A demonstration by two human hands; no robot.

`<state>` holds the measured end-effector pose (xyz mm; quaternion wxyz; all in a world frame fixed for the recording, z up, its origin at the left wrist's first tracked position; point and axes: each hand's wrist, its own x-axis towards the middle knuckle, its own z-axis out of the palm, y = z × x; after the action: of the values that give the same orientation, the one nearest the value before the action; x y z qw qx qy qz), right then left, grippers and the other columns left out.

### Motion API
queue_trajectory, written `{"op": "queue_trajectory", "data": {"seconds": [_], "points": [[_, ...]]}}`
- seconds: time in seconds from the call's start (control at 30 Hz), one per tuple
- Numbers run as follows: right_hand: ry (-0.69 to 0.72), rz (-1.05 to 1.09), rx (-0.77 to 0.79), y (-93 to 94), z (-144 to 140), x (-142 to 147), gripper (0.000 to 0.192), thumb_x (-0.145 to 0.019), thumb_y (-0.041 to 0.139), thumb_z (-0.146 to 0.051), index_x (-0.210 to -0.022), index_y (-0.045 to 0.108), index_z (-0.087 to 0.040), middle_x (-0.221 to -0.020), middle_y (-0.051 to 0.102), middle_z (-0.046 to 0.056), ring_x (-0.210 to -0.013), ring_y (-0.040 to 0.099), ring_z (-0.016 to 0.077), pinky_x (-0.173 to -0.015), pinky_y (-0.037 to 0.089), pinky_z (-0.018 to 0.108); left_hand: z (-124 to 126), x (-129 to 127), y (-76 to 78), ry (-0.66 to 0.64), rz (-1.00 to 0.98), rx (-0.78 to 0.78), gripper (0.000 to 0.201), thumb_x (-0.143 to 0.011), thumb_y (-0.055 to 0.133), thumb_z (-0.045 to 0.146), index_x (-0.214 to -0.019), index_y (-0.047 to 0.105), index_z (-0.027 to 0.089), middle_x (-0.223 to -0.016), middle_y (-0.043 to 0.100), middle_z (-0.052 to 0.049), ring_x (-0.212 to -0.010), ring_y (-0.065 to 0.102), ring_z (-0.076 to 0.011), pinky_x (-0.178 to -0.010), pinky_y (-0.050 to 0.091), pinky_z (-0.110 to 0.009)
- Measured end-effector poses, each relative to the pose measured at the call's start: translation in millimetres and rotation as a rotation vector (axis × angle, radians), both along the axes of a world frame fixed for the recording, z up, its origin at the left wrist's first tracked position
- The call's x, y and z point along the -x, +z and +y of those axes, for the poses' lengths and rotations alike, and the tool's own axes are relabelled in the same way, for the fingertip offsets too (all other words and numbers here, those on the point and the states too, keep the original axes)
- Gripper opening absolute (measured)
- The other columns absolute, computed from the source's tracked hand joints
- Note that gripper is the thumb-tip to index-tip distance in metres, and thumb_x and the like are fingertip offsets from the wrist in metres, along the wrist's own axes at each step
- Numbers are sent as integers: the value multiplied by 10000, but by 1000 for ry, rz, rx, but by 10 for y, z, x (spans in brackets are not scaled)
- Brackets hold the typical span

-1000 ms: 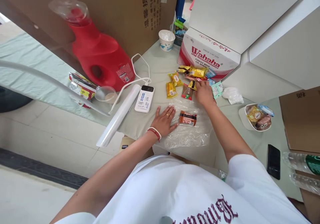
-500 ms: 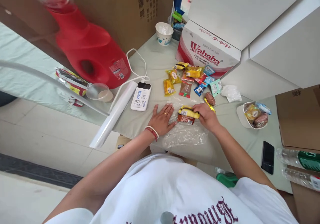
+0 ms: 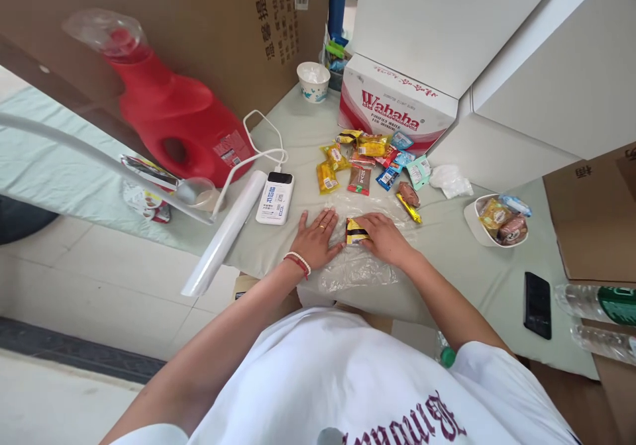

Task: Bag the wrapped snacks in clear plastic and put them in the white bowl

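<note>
Since the earlier frames the right hand (image 3: 380,236) has come back from the heap of snack packets (image 3: 370,157) at the far side and now rests, palm down, over a yellow and black packet (image 3: 355,230) on the clear plastic sheet (image 3: 358,266); the brown packet seen on the sheet before is now mostly hidden under that hand. Its fingers are loosely curled over the packet, pressing rather than pinching; whether anything is gripped beneath the palm cannot be told. The left hand (image 3: 315,236) lies flat and fully spread, holding nothing, with its fingers on the left edge of the sheet, apparently to keep the thin film from sliding or lifting on the surface (image 3: 447,259). The packet sits between the two hands, touching the right, just beside the left.

Beyond the sheet the loose snacks lie clustered against the red and white carton (image 3: 395,104), within reach of the right arm. To the left stand a white power bank (image 3: 275,197) with its cable, a white roll (image 3: 226,233) overhanging the surface edge, and a red jug (image 3: 171,124). A white bowl (image 3: 494,226) with more snacks and a black phone (image 3: 537,304) lie well apart to the right.
</note>
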<state>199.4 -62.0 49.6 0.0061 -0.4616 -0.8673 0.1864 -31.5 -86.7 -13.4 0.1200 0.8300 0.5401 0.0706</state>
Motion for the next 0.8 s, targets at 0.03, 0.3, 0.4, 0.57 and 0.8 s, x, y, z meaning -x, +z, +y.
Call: {"op": "queue_trajectory", "data": {"seconds": [0.03,0.3,0.4,0.57,0.8], "points": [[11,1,-7,-28,7,24,596,-939,667,-227,-1512,510,-182,-1461,601,152,-1378,470,326,-1158,382,490,0,0,0,-2,4,-3,768,-1002,405,577,-1657,308,187,-1716,307,-143,-1603,270,-354,-1293,51,-667],[79,-40,-51,-122,-40,-125,598,-894,664,-156,-1479,544,-175,-1368,633,153,-1282,515,322,-1139,363,474,-2,-4,-30,-7,15,-12,790,-1016,346,609,-1654,295,146,-1724,265,-159,-1604,272,-322,-1294,22,-666],[75,-16,-48,-143,-75,-205,587,-897,684,-178,-1468,552,-185,-1377,626,149,-1290,515,310,-1169,335,487,13,-1,-34,-6,19,-11,791,-1014,347,622,-1660,287,170,-1724,270,-157,-1605,272,-321,-1301,14,-648],[38,20,-24,-145,-90,-225,597,-925,715,-259,-1493,530,-251,-1475,576,144,-1417,452,324,-1234,234,602,-47,62,37,38,-3,-108,730,-1017,405,563,-1646,332,198,-1728,262,-161,-1617,240,-333,-1300,56,-650],[67,337,-65,-45,-580,-711,654,-952,666,-531,-1521,492,-258,-1553,491,165,-1459,427,318,-1223,362,571,-233,390,110,-465,-68,-11,576,-919,458,167,-1473,573,277,-1528,608,-81,-1520,451,-228,-1345,62,-535]]}}
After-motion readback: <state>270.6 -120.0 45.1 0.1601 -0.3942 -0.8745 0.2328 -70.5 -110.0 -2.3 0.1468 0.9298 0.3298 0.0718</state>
